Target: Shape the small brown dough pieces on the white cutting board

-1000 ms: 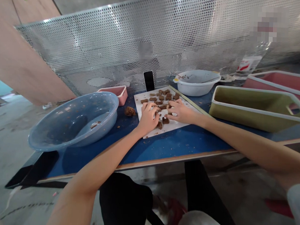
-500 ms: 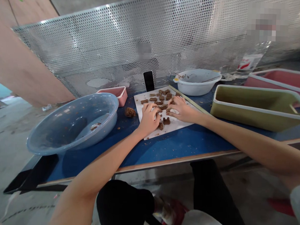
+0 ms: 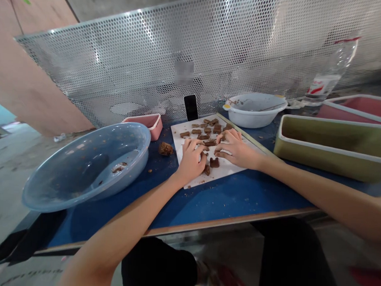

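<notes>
Several small brown pieces (image 3: 207, 130), some oblong and some notched, lie on a white board (image 3: 192, 182). My left hand (image 3: 192, 160) rests over the board's near left part. Its fingers are apart and bent, and the thumb is close to a crumbly brown piece (image 3: 207, 170). On the right, my right hand (image 3: 237, 151) lies low over the board with thumb and fingers spread, its fingertips among the pieces. Between the two hands sits a notched brown piece (image 3: 214, 162). What lies under the fingertips is partly hidden.
A blue basin (image 3: 48, 175) with brown scraps stands left, beside a brown lump (image 3: 165, 149) and a pink box (image 3: 156, 129). Behind the board are a phone (image 3: 191, 107) and a white basin (image 3: 254, 118). An olive trough (image 3: 327, 158) and a bottle (image 3: 325, 83) stand right.
The view has shifted slightly, so the table things sit a little lower. Both hands keep nearly the same places on the board, with small finger movements.
</notes>
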A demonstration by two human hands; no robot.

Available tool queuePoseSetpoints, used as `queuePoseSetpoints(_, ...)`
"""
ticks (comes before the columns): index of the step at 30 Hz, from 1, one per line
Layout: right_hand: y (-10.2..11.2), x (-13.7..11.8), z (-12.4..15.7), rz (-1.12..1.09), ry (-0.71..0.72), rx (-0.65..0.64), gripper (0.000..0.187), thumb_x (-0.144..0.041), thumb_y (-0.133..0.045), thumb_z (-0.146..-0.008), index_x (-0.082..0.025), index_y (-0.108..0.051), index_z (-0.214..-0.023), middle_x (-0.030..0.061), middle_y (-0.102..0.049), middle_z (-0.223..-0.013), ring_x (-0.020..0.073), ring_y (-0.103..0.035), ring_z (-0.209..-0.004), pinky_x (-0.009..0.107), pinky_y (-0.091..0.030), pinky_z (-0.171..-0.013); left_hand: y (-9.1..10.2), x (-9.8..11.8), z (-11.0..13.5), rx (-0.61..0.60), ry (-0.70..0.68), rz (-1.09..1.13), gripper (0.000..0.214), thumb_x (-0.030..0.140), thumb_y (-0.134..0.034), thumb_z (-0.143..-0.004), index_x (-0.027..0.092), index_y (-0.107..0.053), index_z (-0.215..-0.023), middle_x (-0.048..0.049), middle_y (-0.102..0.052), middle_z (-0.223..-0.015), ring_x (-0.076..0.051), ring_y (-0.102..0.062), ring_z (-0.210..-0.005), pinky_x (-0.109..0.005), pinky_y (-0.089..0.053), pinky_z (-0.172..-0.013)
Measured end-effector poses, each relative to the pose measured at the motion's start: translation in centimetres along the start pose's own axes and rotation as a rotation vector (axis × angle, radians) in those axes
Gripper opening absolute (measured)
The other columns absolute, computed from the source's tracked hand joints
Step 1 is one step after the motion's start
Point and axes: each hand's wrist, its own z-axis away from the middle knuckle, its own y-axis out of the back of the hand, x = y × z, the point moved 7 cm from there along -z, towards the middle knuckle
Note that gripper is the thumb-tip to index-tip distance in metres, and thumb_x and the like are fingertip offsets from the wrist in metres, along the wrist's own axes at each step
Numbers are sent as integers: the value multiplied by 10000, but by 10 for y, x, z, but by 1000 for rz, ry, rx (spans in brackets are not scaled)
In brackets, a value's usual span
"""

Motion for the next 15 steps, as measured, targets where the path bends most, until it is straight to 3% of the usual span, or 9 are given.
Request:
queuePoseSetpoints(8,6,-5,3,-20,9,58,245,-443,-624,-1120,-333,-812,-1231,128,-631,-1246,350,-547,-1215,525,-447,-1038,8,0,2,32,-21,63,259,100,-563,-1015,219,-701,-1198,-109,-700,-1295,-304,-568,-1274,-512,-503,-1152)
queuePoseSetpoints(13,14,-9,4,-28,-7,143,264,-473,-609,-1128,-305,-813,-1139,124,-643,-1197,335,-572,-1178,527,-452,-1029,25,12,-3,34,-65,216,219,275,-566,-1107,236,-690,-1284,-117,-729,-1295,-298,-645,-1252,-530,-539,-1137)
queuePoseSetpoints(15,16,-9,4,-44,-4,155,282,-493,-597,-1132,-315,-814,-1105,114,-647,-1173,328,-576,-1164,523,-455,-1024,23,18,-5,-34,-50,304,263,405,-698,-1074,251,-711,-1287,-115,-734,-1333,-310,-669,-1263,-547,-545,-1148)
